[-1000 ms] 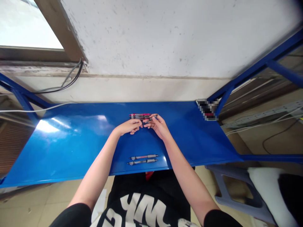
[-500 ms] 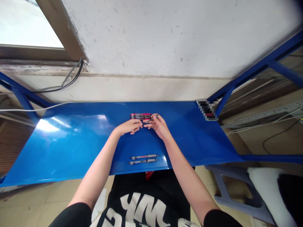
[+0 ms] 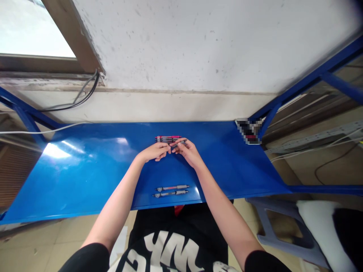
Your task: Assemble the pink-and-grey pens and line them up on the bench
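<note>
Between my two hands is a dark pen (image 3: 182,142), slanting up to the right. My right hand (image 3: 187,152) is closed on it, with thumb and fingers along the barrel. My left hand (image 3: 157,152) is closed at the pen's left end, which its fingertips partly hide. Just beyond my fingers lies a row of several pens (image 3: 167,138), pink and dark, side by side. Nearer to me, a grey pen with a reddish middle (image 3: 172,187) and another grey pen (image 3: 170,193) lie roughly parallel.
The blue table (image 3: 93,177) stands against a white wall. At its back right corner is a pixelated object (image 3: 249,131). Blue frame bars (image 3: 283,102) rise at both ends. A white cable (image 3: 42,132) crosses the left back corner. A grey stool (image 3: 286,230) stands at lower right.
My right hand's fingers have shifted along the pen, and the pen now sits lower and flatter. My left hand has hardly moved. The pens on the table are unchanged.
</note>
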